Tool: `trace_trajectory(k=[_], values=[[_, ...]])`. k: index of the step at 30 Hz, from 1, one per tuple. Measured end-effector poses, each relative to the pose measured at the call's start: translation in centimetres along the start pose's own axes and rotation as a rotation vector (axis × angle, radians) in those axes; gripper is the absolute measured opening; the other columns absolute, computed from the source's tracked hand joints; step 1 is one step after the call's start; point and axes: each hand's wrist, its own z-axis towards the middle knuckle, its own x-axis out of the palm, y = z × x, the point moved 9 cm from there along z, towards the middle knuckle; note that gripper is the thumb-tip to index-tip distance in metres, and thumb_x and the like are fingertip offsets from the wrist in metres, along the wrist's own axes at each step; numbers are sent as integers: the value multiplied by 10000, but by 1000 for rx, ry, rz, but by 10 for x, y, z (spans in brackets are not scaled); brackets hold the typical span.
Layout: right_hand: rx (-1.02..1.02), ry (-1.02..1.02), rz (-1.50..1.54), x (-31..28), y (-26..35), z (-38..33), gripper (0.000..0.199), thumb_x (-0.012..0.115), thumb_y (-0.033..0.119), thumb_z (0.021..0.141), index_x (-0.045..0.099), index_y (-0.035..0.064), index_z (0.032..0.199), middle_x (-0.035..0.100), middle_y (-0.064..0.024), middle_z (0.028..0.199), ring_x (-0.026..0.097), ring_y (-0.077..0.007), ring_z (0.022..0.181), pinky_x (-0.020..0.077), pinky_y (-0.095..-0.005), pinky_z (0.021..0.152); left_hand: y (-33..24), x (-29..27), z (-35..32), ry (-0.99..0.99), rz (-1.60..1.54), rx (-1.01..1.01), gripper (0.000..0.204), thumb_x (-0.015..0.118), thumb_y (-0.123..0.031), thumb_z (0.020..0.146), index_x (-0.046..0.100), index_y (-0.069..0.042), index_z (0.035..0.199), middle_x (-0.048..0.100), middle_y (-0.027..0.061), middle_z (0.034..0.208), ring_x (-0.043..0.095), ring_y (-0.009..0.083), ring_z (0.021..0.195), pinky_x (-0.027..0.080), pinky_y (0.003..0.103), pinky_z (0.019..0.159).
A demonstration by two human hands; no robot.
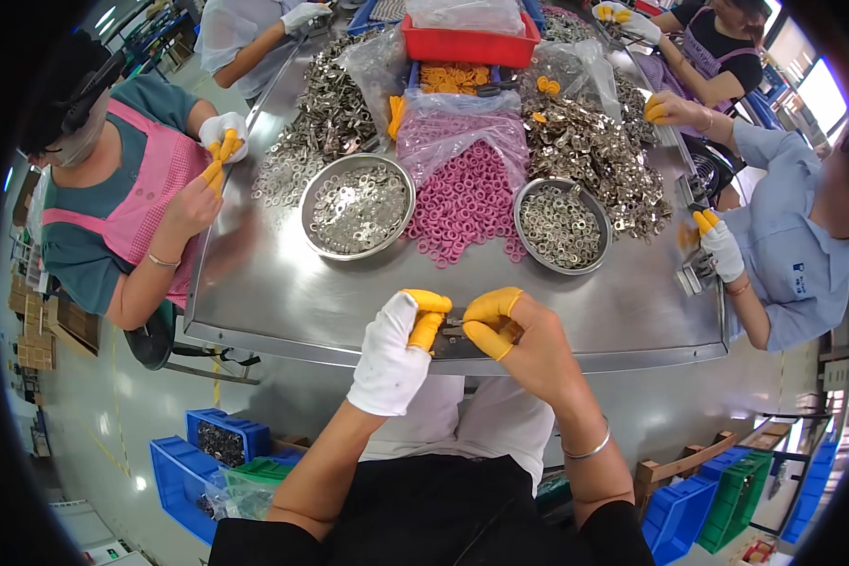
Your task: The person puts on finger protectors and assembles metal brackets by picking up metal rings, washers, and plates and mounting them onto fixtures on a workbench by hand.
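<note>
My left hand [393, 351], in a white glove with yellow finger cots, is closed in a pinch at the table's front edge. My right hand [526, 340], bare but for yellow cots on the fingers and thumb, pinches just beside it. Between the fingertips lies a small dark metal fixture [456, 343]; whatever the fingers grip there is too small and covered to name. Ahead stand a round steel bowl of flat metal washers [323, 238] on the left and another steel bowl of small metal rings [549, 264] on the right. Pink rings [457, 203] spill from a plastic bag between them.
Heaps of metal pieces [585, 151] cover the far part of the steel table [264, 283]. A red bin [472, 47] stands at the back, above orange pieces [455, 78]. Co-workers sit along both sides. Blue crates [184, 476] rest on the floor at lower left.
</note>
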Motion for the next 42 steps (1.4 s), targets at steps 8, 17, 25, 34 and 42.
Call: trace_trajectory(k=[8,17,25,34,42], values=[[-147,-247,-865,-20,-4,20,227,710,61,826,682,56,1051,662,-69,863,587,-207,656,473,-293,617,9,-2,11,115,-155,-208,208,616,1,842,625,-30,1047,666,70,969,613,198,696,511,317,697],[-336,-311,-708,-21,2,0,162,726,87,812,664,18,945,633,-82,871,603,-212,700,485,-312,603,-20,27,27,334,382,114,255,682,-81,798,624,-3,1034,634,109,1089,610,226,708,515,314,675],[33,9,42,-3,-2,-4,210,733,6,780,671,29,979,656,-66,1023,576,-165,745,478,-258,685,-2,22,21,267,-31,-146,265,641,6,777,626,-3,1041,658,99,1056,623,200,787,516,285,681],[-338,51,-323,2,20,-10,263,761,45,756,678,44,1006,653,-76,1038,585,-191,845,474,-280,742,-15,-61,41,-62,200,-16,244,611,42,788,648,-53,1010,665,71,985,615,188,741,503,283,680],[-531,-124,-650,40,31,-18,430,762,197,745,616,94,1136,602,-72,1141,548,-266,1012,418,-390,905,-8,-84,91,-311,958,175,200,672,-85,778,668,-94,978,629,102,930,618,309,767,506,403,699]])
